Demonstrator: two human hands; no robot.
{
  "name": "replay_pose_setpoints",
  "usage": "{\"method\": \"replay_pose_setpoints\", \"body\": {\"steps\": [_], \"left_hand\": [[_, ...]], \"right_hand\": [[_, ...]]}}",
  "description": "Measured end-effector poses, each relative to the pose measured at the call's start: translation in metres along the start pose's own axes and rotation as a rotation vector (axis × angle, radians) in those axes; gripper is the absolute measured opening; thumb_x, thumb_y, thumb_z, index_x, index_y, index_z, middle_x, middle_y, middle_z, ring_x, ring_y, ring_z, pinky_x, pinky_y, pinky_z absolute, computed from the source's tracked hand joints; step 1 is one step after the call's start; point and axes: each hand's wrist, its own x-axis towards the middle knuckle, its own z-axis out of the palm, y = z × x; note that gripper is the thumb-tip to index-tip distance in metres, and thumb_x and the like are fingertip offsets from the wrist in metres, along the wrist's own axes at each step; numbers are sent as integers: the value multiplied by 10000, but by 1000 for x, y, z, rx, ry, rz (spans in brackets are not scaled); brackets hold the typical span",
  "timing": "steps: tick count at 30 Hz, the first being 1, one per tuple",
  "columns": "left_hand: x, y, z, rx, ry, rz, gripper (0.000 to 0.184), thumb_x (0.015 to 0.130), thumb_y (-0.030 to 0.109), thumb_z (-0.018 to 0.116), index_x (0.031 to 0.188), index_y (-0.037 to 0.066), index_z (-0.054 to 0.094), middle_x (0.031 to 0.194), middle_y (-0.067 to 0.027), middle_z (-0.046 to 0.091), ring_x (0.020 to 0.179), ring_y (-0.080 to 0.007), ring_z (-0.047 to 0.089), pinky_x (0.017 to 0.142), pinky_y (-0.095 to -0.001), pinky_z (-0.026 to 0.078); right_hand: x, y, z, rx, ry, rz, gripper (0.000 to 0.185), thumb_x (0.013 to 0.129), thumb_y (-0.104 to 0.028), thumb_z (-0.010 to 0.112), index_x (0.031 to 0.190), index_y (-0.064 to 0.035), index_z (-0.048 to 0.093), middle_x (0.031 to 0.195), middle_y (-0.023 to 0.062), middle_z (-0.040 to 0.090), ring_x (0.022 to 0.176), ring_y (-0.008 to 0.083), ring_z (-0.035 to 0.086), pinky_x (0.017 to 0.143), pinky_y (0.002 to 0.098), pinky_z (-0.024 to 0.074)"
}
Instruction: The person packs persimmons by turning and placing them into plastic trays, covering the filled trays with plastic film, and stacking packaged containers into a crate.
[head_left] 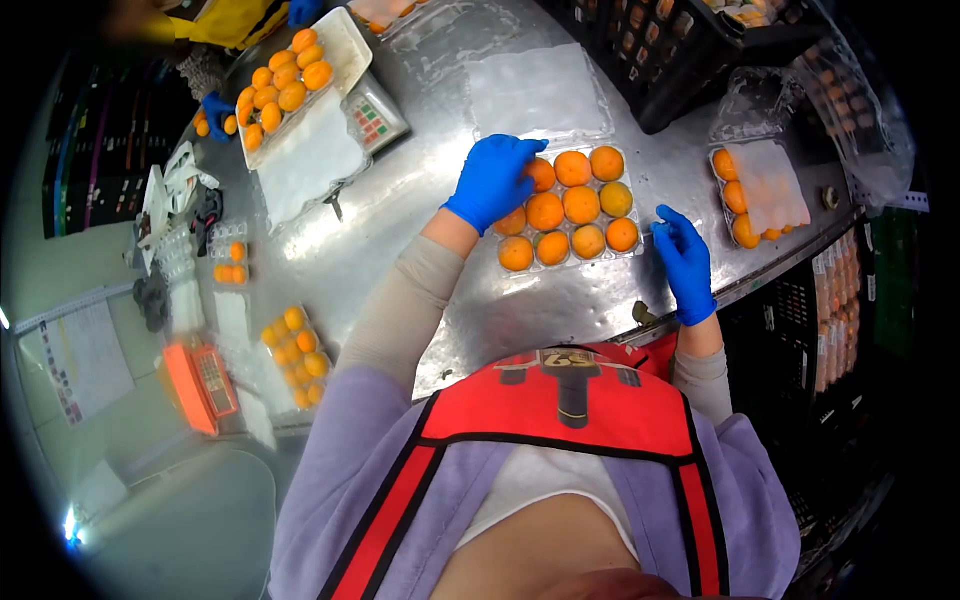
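My left hand point(492, 180), in a blue glove, reaches over the upper left corner of a clear plastic tray point(641, 246). Its fingers curve around an orange point(541, 176) there, partly covering it. Rows of round oranges fill the tray's cups, and one orange point(616, 199) at the right is yellow-green. Just off the tray's right side is my right hand point(684, 262), also blue-gloved, its fingers loosely bent and apart with nothing in them.
Beyond the tray lies a white sheet point(540, 92). A black crate point(670, 80) stands at the back right, near a sheet-covered fruit pack point(768, 190). At the left are a scale point(372, 115), an orange device point(200, 385) and another person's gloved hand point(216, 116).
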Motion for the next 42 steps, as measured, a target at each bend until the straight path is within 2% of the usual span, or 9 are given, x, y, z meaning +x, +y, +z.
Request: {"method": "replay_pose_setpoints", "body": {"steps": [6, 14, 19, 24, 28, 31, 34, 37, 42], "left_hand": [[-1, 1, 6, 4, 59, 64, 424, 665, 148, 699, 1081, 118, 621, 948, -115, 622, 859, -319, 581, 758, -388, 488], [-6, 22, -21, -79, 3, 17, 447, 673, 154, 726, 1106, 129, 618, 1009, -89, 625, 887, -292, 577, 779, -379, 477], [-20, 77, -68, -317, 207, 287, 439, 689, 144, 733, 1109, 97, 612, 1063, -74, 620, 998, -281, 558, 839, -362, 450], [-23, 96, -74, -295, 244, 398, 541, 601, 159, 762, 1114, 116, 600, 1052, -66, 628, 957, -286, 596, 820, -390, 469], [-27, 99, -80, -247, 212, 414, 515, 659, 140, 731, 1150, 97, 582, 1119, -87, 610, 1015, -296, 582, 870, -396, 455], [-32, 98, -80, -427, 320, 311, 466, 752, 116, 675, 1200, 73, 553, 1200, -110, 576, 1098, -293, 551, 942, -403, 419], [-43, 92, -72, -802, 92, 51, 474, 824, 108, 641, 1260, 2, 485, 1333, -157, 469, 1212, -241, 465, 1017, -368, 354], [-43, 95, -60, -1004, 112, 22, 493, 826, 92, 637, 1277, -3, 462, 1339, -158, 462, 1218, -243, 459, 1022, -365, 354], [-40, 98, -56, -1083, 180, 90, 530, 790, 61, 674, 1274, 7, 462, 1319, -142, 481, 1202, -237, 474, 1017, -364, 370]], "right_hand": [[4, -8, 11, 76, -27, 58, 344, 886, -90, 576, 1224, -35, 542, 930, -14, 586, 826, 54, 509, 793, 192, 413], [-4, -26, 21, 188, -64, 113, 348, 881, -102, 578, 1217, -23, 541, 962, 13, 598, 863, 68, 526, 801, 205, 423], [-2, -59, 41, 373, -313, 106, 481, 852, -123, 612, 1296, -35, 450, 1077, 60, 564, 967, 130, 547, 859, 258, 435], [-3, -96, 74, 398, -427, -224, 671, 805, -122, 658, 1388, -82, 329, 1191, 85, 497, 1072, 178, 513, 937, 308, 405], [-7, -99, 77, 384, -395, -245, 681, 793, -102, 666, 1385, -81, 330, 1216, 86, 489, 1110, 186, 501, 959, 313, 392], [-12, -100, 80, 450, -387, -218, 669, 793, -80, 658, 1380, -68, 337, 1242, 88, 483, 1147, 192, 486, 973, 317, 383], [-15, -97, 87, 480, -300, -202, 644, 800, -45, 631, 1374, -53, 339, 1271, 88, 471, 1175, 193, 471, 993, 329, 369], [-14, -96, 91, 384, -208, -276, 583, 801, 2, 599, 1341, -31, 385, 1255, 99, 493, 1155, 207, 493, 983, 334, 385], [-8, -82, 91, -78, 47, -764, 497, 751, 73, 596, 1231, -17, 506, 1184, 137, 546, 1065, 265, 560, 912, 324, 443]]}}
